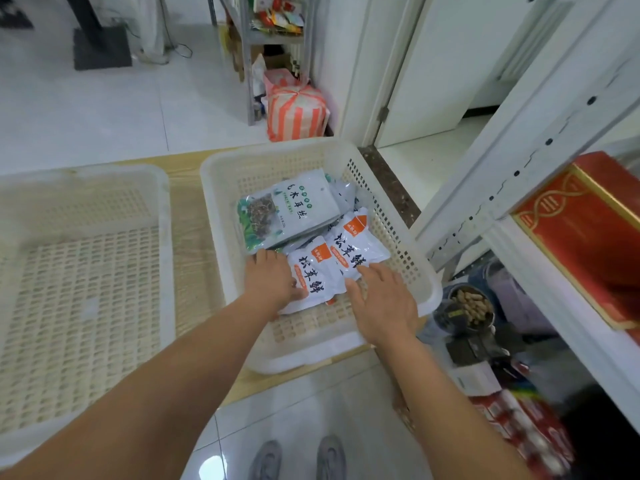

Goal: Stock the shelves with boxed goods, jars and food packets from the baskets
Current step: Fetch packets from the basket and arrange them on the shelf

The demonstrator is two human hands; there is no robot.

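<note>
The wooden tabletop (194, 202) carries a left basket (86, 173) and a right basket (426, 271), the latter at its right edge. It holds a green-printed packet (294, 206) at the far side and two white packets (360, 244) nearer, long axes running near-left to far-right. The left hand (270, 280) grips the nearer one, fingers curled. The right hand (384, 301) touches both, fingers spread. The shelf frame (485, 188) stands just beside the right rim.

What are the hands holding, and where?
The left hand grips the front white packet by its left edge; the right hand only rests on the second white packet.
</note>
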